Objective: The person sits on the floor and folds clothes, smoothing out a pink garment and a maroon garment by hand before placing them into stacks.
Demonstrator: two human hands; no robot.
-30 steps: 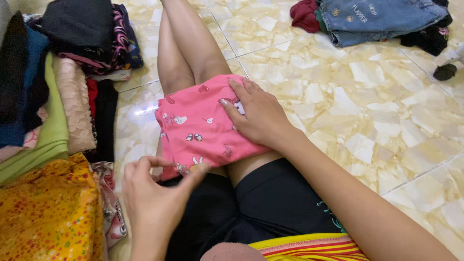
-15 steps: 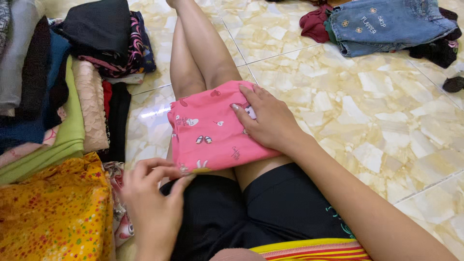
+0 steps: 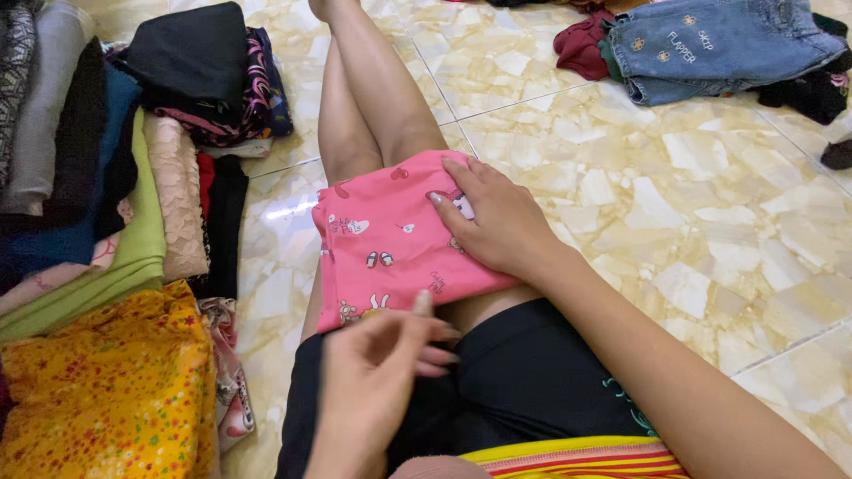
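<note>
A pink garment [image 3: 390, 244] with small cartoon prints lies folded across the person's thighs, just above the hem of black shorts [image 3: 497, 381]. The right hand [image 3: 497, 222] rests flat on its right part, fingers spread and pressing the cloth down, gripping nothing. The left hand [image 3: 377, 377] hovers at the garment's near edge, half open with fingers loosely curled and the thumb raised; it holds nothing, and whether the fingertips touch the cloth cannot be told. The legs stretch out over a marbled yellow tile floor [image 3: 692, 231]. To the left lies a row of folded clothes [image 3: 133, 204] in dark, green, beige and black, with a yellow flowered cloth [image 3: 98, 390] nearest the viewer. At the top right, well apart from the hands, a pair of blue jeans [image 3: 719, 44] lies beside a dark red garment [image 3: 581, 49].
</note>
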